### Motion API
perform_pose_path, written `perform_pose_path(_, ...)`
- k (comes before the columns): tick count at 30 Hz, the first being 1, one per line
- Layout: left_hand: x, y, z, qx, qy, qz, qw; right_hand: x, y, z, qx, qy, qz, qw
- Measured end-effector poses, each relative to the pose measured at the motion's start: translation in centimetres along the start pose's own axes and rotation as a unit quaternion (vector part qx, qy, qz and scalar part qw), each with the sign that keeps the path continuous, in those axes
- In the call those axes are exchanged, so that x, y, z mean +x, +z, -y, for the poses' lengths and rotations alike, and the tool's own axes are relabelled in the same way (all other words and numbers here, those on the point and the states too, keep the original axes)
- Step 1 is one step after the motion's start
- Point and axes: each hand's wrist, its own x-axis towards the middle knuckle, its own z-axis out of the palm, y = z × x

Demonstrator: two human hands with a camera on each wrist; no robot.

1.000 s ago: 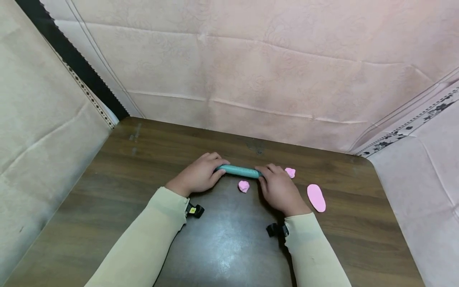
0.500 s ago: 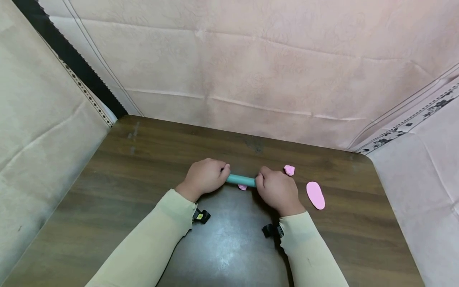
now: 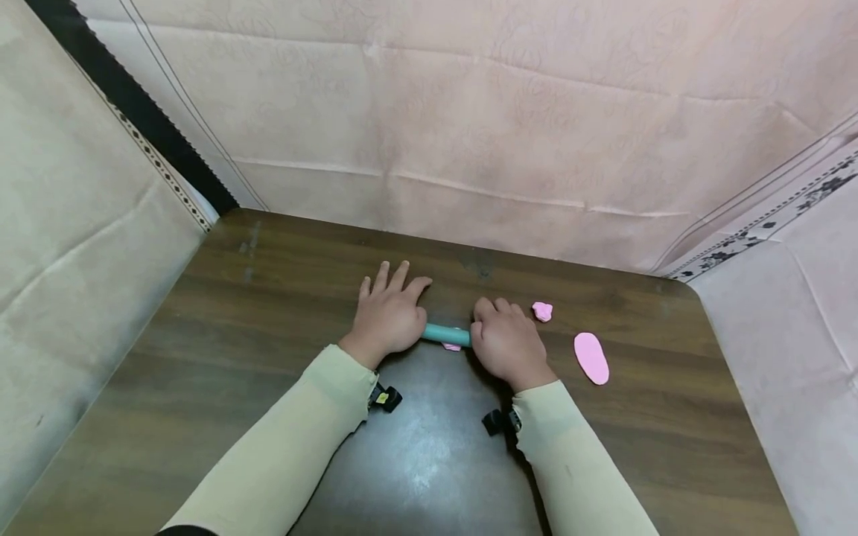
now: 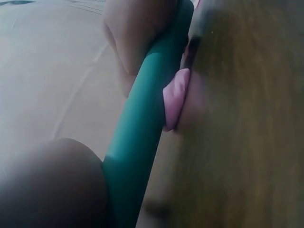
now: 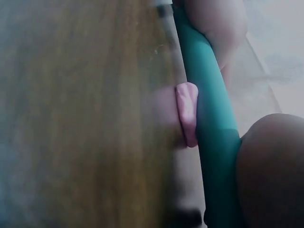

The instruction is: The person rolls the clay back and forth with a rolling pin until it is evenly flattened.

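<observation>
A teal rolling pin lies across a pink lump of clay, hiding most of it in the head view. Both wrist views show the lump, flattened at its side, between the pin and the wooden table. My left hand rests on the pin's left end with the palm, fingers straight and spread toward the back. On the other end my right hand holds the pin, its fingers bent over it. The pin's ends are hidden beneath the hands.
A smaller pink clay piece lies beyond the right hand. Further right is a flat pink oval of clay. A pale cloth curtain hangs along the table's back edge and both sides.
The rolling pin moved toward me onto the pink lump. My left fingers first curled round the pin, then straightened and spread. The right hand stayed on its end.
</observation>
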Motion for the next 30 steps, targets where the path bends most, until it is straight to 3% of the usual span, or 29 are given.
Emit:
perform_pose_path(6,0.2,-0.1,0.1,0.006,0.009,0.028,0.9995,0.4,0.1,0.3,-0.005,-0.003,0.009,0.9999)
perform_pose_path(14,0.0,0.3,-0.2,0.018,0.024,0.028,0.9992,0.3,0.3,0.1,-0.002,-0.009,0.013,0.9999)
perform_pose_path(30,-1.8,0.4,-0.1,0.016,0.038,0.028,0.9988,-1.0,0.5,0.4,0.005,-0.019,0.002,0.9998)
